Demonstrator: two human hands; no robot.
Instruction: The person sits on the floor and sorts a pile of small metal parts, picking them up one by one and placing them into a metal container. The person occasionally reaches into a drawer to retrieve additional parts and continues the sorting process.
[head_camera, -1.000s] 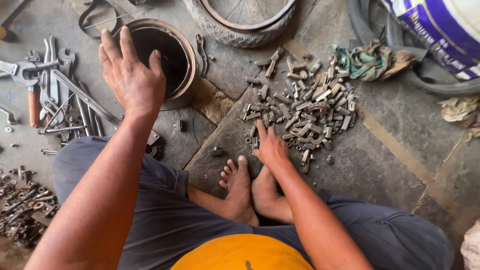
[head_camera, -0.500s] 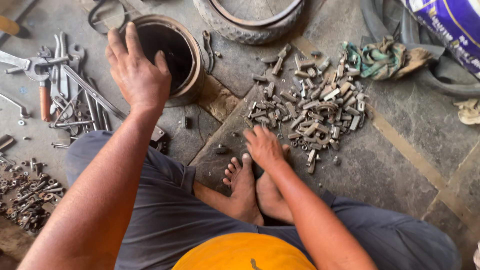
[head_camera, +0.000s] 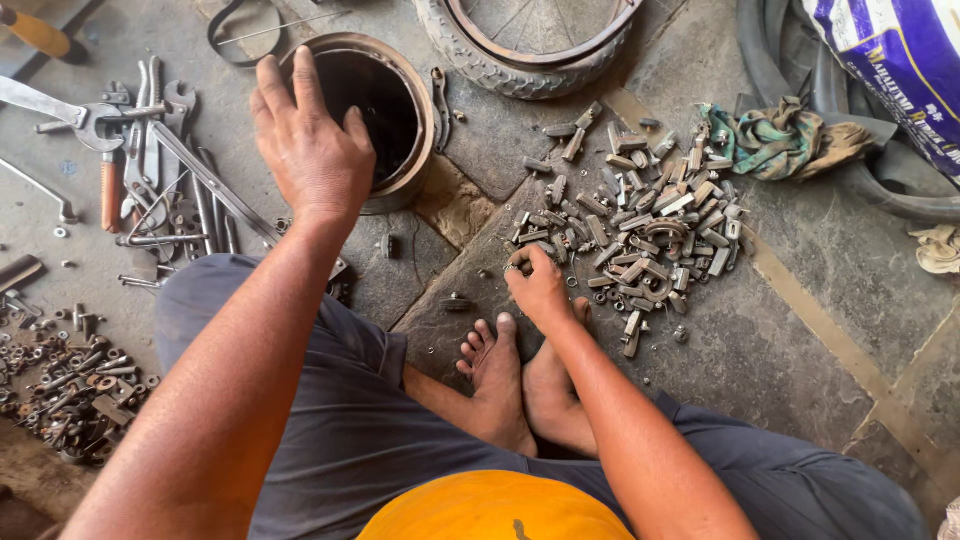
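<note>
While pinching with the right hand (head_camera: 540, 285), keep the fingertips (head_camera: 520, 262) bunched tight on the small metal ring (head_camera: 512, 268) at the near edge of the scattered pile of short grey metal bolts and sleeves (head_camera: 650, 225). Lift straight up, to avoid dragging neighbouring pieces across the grey stone floor (head_camera: 790, 340).

Left hand (head_camera: 310, 150): fingers (head_camera: 275, 85) spread apart and flat, gripping nothing, laid over the near rim of the round rusty metal drum (head_camera: 415, 150). Better to press on that rim for steadiness than to cover the dark hollow.

Further out: crossed bare feet (head_camera: 510, 375) just beside the right wrist; long steel spanners (head_camera: 150, 150) left of the drum; a heap of rusty nuts (head_camera: 70, 390) well apart, far left; a crumpled green rag (head_camera: 770, 140) beyond the pile.
</note>
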